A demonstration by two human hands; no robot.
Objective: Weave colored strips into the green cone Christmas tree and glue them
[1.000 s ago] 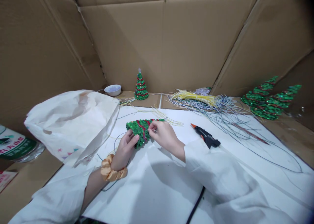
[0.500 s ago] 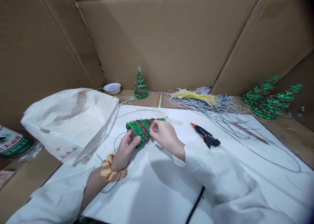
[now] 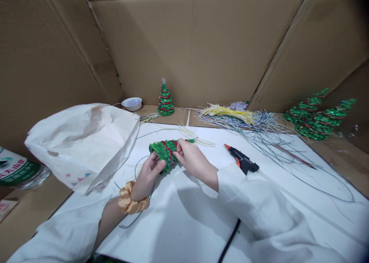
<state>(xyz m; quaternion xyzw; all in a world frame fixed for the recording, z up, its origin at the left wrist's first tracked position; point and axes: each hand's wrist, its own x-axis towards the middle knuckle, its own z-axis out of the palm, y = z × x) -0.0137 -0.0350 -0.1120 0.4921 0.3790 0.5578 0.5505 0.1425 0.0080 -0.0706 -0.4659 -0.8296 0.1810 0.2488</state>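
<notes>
A small green Christmas tree (image 3: 163,152) with red garland lies tipped on its side in the middle, its tip pointing right. My left hand (image 3: 150,171) grips the wide base, fingers inside the hollow end and thumb outside. Against the tree's side, over the red garland, my right hand (image 3: 191,157) is closed in a pinch. Whatever sits between those fingertips is too small to make out. Thin pale wires (image 3: 205,142) lie just behind the tree's tip. A dark wire (image 3: 135,219) curves under my left wrist.
A black and orange glue gun (image 3: 243,161) lies right of my hands, its cable running forward. Bundled wires (image 3: 230,115) spread across the back right. Finished trees (image 3: 314,119) lie at the right; another tree (image 3: 165,101) stands behind. A white bag (image 3: 83,136) and a bowl (image 3: 132,104) are left.
My right hand has shifted slightly, its fingers curling closer to the tree. A thin pale strand seen at its fingertips before is now mostly hidden. My left hand keeps its hold.
</notes>
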